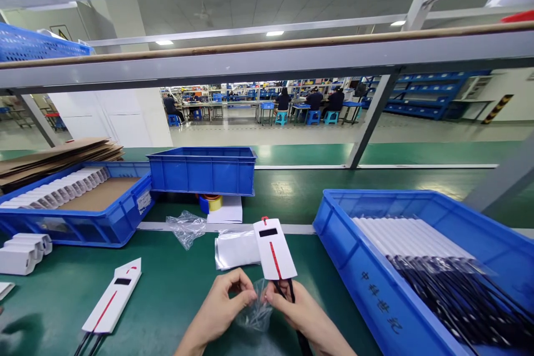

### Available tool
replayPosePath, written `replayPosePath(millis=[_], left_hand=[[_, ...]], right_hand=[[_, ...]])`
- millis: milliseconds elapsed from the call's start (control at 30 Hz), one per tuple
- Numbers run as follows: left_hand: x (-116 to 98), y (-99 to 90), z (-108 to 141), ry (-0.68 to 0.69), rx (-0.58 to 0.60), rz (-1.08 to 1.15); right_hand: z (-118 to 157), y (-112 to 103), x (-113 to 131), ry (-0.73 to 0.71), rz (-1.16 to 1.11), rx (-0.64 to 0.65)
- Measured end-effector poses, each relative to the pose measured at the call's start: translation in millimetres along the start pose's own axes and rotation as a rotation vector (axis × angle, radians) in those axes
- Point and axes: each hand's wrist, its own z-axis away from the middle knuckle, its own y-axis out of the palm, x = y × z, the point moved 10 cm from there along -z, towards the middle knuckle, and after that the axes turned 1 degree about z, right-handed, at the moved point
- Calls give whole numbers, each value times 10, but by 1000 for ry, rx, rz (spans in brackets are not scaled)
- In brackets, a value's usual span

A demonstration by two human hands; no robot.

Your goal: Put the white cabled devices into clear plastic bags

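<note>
My left hand [225, 303] pinches the edge of a crumpled clear plastic bag [256, 311] low in the centre. My right hand [298, 308] is closed around the black cables at the lower end of a white device [275, 250], and its fingertips also touch the bag. The device has a dark window and a red stripe, and points away from me. Just behind it lies a stack of flat clear bags [237, 249]. To the left, a second white device [112, 300] with black cables rests on the green table [167, 283].
At right stands a blue bin [362, 267] of bagged devices. A left bin [104, 228] holds white housings; more housings [25, 253] sit before it. Behind are another blue bin [202, 172], tape [211, 203], loose plastic [186, 228] and cardboard [58, 158]. A shelf beam crosses above.
</note>
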Motion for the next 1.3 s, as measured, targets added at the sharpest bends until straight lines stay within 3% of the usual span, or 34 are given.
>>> replayPosePath(millis=[100, 233, 467, 567, 733, 967, 1033, 1133, 1300], left_hand=[[-51, 60, 22, 13, -35, -131], [-120, 160, 46, 79, 13, -229], [-113, 57, 37, 110, -41, -303], [-90, 66, 28, 86, -16, -274], [80, 51, 17, -84, 21, -107], [146, 21, -13, -78, 31, 2], [163, -10, -19, -87, 46, 39], [160, -57, -21, -95, 83, 105], [114, -38, 7, -89, 171, 198]], right_hand=[[0, 20, 2, 17, 2, 30], [-20, 119, -67, 59, -16, 92], [77, 203, 21, 61, 74, 186], [91, 177, 35, 72, 84, 194], [52, 80, 20, 52, 78, 160], [53, 22, 70, 13, 173, 152], [78, -40, 109, -27, 206, 118], [207, -301, 102, -64, 350, -51], [803, -783, -38, -37, 463, -377]])
